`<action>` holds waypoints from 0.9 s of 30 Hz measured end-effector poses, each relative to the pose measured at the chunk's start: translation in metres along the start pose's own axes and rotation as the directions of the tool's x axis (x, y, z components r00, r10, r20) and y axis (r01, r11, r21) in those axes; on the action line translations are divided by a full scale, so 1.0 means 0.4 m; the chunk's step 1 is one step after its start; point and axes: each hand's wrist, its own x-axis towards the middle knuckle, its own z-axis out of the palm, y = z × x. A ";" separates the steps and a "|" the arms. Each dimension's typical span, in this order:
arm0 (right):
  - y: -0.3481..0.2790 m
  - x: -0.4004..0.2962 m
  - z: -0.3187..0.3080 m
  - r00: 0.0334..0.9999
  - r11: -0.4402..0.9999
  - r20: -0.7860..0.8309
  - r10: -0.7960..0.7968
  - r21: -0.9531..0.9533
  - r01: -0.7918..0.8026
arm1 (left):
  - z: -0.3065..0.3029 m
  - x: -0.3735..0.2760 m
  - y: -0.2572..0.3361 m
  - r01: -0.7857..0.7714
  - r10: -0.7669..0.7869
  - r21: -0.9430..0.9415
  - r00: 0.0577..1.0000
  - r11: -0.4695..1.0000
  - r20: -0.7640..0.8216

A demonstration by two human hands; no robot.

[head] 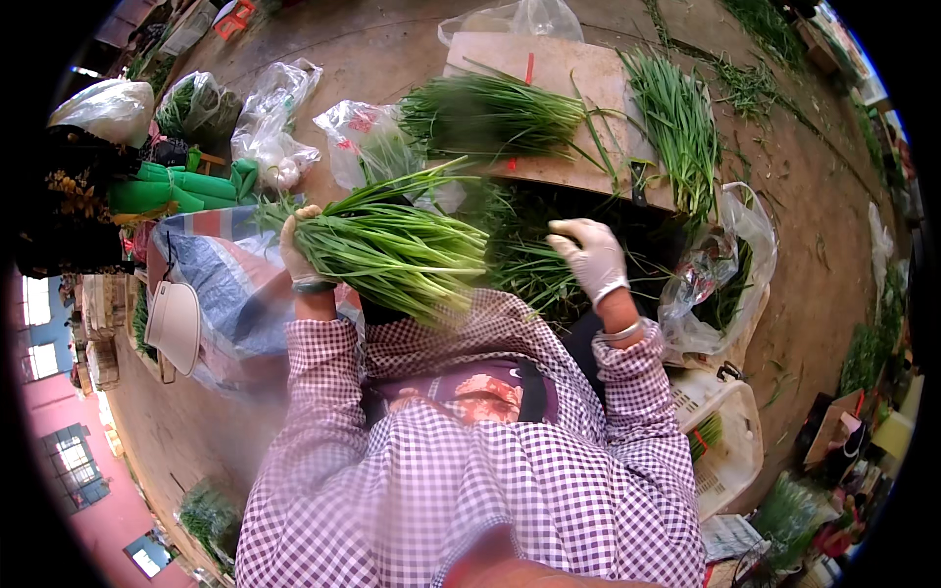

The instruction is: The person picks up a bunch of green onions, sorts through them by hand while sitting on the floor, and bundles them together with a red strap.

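Note:
My left hand (300, 253), in a pale thin glove, grips a loose bunch of green leafy stalks, apparently garlic chives (397, 250). The paler stalk ends point right, across my lap. Apart from the bunch, my right hand (592, 257), gloved too, hovers with loosely bent fingers and nothing visible in it. Below it lies a dark heap of loose green leaves (537, 268). Ahead, a thick bundle of chives (500, 114) rests across a board (507, 51), over a red tie (529, 67) whose ends stick out. More chives (680, 132) lie along the board's right side.
At right are a clear plastic bag (757, 235) and a white plastic crate (742, 434) with greens inside. A striped woven sack (228, 272) and a sun visor (174, 323) are at left. Several filled plastic bags (195, 106) sit beyond, near a green bundle (176, 187).

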 end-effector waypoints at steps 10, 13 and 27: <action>-0.162 0.065 0.212 0.956 0.579 0.265 0.129 0.762 -0.290 | 0.079 -0.032 0.004 -0.064 0.050 0.102 0.990 0.993 0.130; -0.151 0.067 0.203 0.984 0.720 0.167 0.059 0.676 -0.158 | 0.082 -0.033 0.012 -0.100 0.079 0.124 0.983 0.987 0.165; -0.024 0.049 0.069 0.998 0.945 -0.007 0.066 -0.321 -0.065 | 0.018 -0.027 -0.002 0.012 0.007 -0.113 0.987 0.993 0.161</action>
